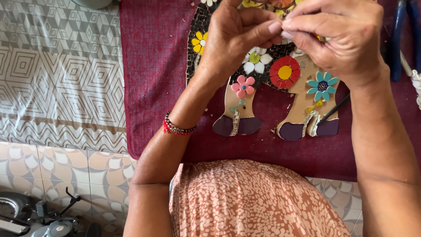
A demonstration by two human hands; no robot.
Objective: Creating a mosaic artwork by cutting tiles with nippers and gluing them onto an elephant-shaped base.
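Note:
My left hand point(234, 37) and my right hand point(342, 37) meet above a mosaic animal figure point(245, 107), fingertips pinched together on something tiny that I cannot make out. The tan figure lies on a maroon cloth point(153, 66). It carries black tile pieces and ceramic flowers: a red one point(285, 72), a white one point(256, 60), a pink one point(242, 86), a teal one point(322, 86) and a yellow one point(199, 41). Its two legs end in purple feet point(237, 126). A thin black tool point(335, 108) runs under my right wrist. A beaded bracelet point(177, 128) circles my left wrist.
Blue-handled pliers point(400, 39) lie on the cloth at the far right. A grey patterned covering point(57, 70) spreads to the left of the cloth. Below are patterned floor tiles point(66, 169) and a dark machine point(39, 219) at the bottom left. My spotted dress point(254, 202) fills the lower middle.

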